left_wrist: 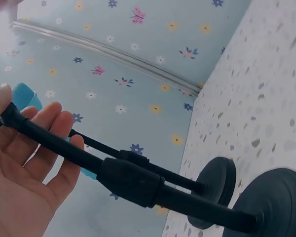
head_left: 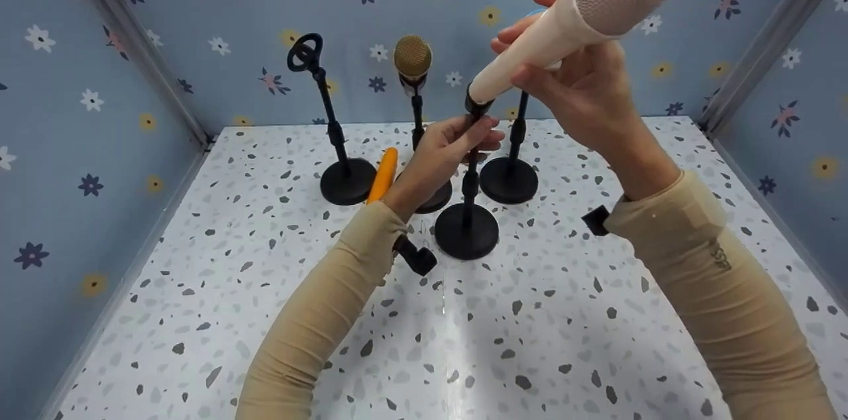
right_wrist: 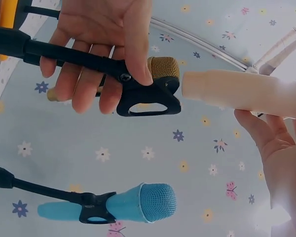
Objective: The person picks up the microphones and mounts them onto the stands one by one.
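My right hand point(head_left: 589, 82) grips a pale pink microphone point(head_left: 546, 42), its mesh head up and to the right. Lower down, my left hand point(head_left: 440, 145) holds the black microphone stand point(head_left: 467, 234) nearest me, just below its clip. In the right wrist view the left thumb lies along the clip point(right_wrist: 150, 98), with the fingers behind the pole. The microphone's narrow tail end is right at the opening of that clip. The left wrist view shows the stand's pole point(left_wrist: 130, 182) slanting across the palm, its round base on the speckled table.
Behind stand a gold microphone point(head_left: 413, 57) on a stand, a blue microphone point(right_wrist: 158, 202) on another, and a stand with a bare clip point(head_left: 305, 52). An orange rod-like thing point(head_left: 384, 173) sits beside the left wrist. Flowered walls point(head_left: 364, 22) enclose the speckled table point(head_left: 563, 314).
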The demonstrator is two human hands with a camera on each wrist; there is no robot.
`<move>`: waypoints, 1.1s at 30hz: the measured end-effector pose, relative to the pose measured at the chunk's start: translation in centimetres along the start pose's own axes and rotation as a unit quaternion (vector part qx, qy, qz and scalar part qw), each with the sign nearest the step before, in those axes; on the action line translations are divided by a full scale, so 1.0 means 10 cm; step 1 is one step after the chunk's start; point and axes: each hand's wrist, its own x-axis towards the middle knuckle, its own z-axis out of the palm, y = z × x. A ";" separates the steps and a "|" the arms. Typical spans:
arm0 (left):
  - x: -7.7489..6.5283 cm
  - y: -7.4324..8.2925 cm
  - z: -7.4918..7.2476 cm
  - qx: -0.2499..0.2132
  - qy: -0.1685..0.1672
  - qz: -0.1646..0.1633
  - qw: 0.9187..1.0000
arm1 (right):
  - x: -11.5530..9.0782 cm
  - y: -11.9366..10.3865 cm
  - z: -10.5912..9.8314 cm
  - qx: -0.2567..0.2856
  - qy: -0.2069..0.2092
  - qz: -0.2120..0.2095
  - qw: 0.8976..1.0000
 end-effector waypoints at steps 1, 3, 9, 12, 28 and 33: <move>-0.01 0.00 0.00 -0.008 0.005 -0.002 1.000 | 0.00 0.00 0.00 -0.008 -0.005 0.001 1.000; -0.02 0.01 0.00 -0.021 0.015 -0.004 1.000 | 0.01 0.00 0.00 -0.024 -0.013 0.006 1.000; -0.04 0.02 0.03 -0.036 0.027 -0.014 0.999 | 0.02 -0.02 -0.01 -0.040 -0.026 0.026 0.999; -0.05 0.04 0.04 -0.036 0.029 -0.025 0.999 | 0.03 -0.02 -0.01 -0.051 -0.038 0.032 0.997; -0.13 0.12 0.16 -0.008 0.091 -0.051 0.995 | 0.13 0.02 -0.02 -0.157 -0.176 0.019 0.972; -0.14 0.10 0.17 0.001 0.087 -0.020 0.996 | 0.21 0.03 -0.04 -0.174 -0.222 0.009 0.960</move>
